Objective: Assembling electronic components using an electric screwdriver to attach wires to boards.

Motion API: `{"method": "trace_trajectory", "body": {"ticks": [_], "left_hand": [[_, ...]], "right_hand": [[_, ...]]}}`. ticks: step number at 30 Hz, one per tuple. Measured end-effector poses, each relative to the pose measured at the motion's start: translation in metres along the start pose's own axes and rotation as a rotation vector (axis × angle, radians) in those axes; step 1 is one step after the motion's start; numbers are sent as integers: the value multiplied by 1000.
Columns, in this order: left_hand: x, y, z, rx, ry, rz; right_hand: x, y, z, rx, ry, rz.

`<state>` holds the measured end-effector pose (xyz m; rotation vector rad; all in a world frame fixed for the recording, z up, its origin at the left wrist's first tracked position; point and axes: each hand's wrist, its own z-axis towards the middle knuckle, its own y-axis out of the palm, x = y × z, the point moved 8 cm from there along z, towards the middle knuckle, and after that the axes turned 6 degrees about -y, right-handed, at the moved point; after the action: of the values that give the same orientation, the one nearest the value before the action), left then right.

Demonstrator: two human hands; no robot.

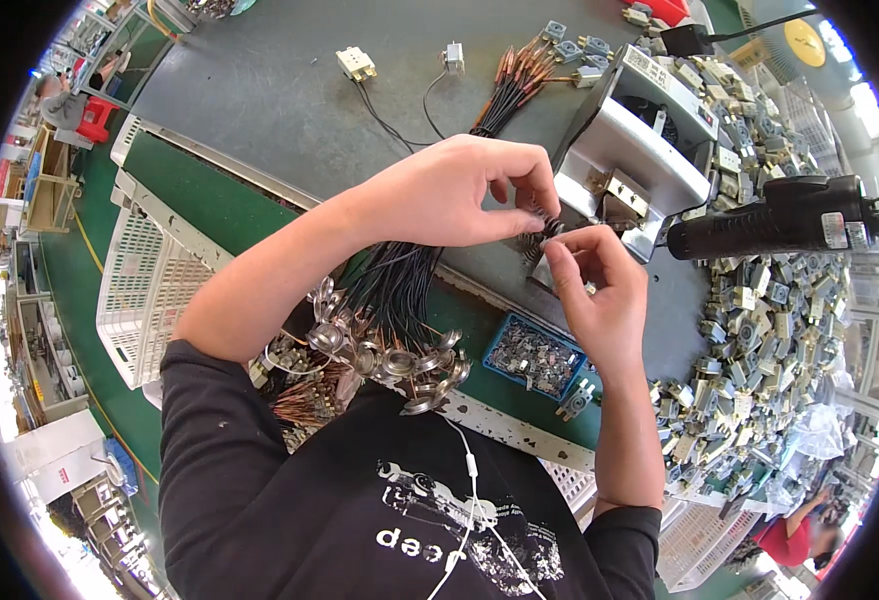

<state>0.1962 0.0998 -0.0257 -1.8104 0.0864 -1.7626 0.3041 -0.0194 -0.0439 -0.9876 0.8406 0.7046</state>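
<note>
My left hand (pixel 480 190) reaches in from the left, its thumb and fingertips pinched on a dark coiled spring (pixel 548 228). Close beside it, my right hand (pixel 605 290) is curled, with thumb and index finger meeting at the same spot; what is between them is too small to make out. Just beyond the fingertips stands a metal fixture (pixel 640 150), with a small pale block-shaped part (pixel 625 195) seated in it. Under my left wrist runs a bundle of black wires (pixel 395 285), with round metal caps (pixel 400 362) at its near end.
A black power screwdriver (pixel 770 222) hangs right of the fixture. A large pile of pale and grey connector blocks (pixel 760 350) covers the right side. A blue tray (pixel 490 362) of small metal parts sits near me. Two wired blocks, one a cream block (pixel 357 64), lie at the back.
</note>
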Motion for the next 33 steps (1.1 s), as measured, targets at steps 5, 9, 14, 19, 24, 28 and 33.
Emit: {"method": "trace_trajectory", "body": {"ticks": [5,9,14,19,24,28,33], "left_hand": [[-13,15,-4,5,195,457],[-20,-14,-4,147,110,344],[-23,-40,-5,194,-51,268],[-18,-56,-22,230,-60,228],[-24,-51,-37,-27,-201,135],[-27,-33,-52,-198,-293,173],[-12,-18,-36,-130,-124,380]], "right_hand": [[12,15,-7,-169,112,-344],[-30,41,-4,-145,-332,-365],[-53,130,5,-401,-599,-242],[-60,119,3,-411,-608,-177],[-24,71,-7,-192,-120,503],[-42,26,-37,-240,-346,438],[-40,-11,-65,-236,-139,189]]}}
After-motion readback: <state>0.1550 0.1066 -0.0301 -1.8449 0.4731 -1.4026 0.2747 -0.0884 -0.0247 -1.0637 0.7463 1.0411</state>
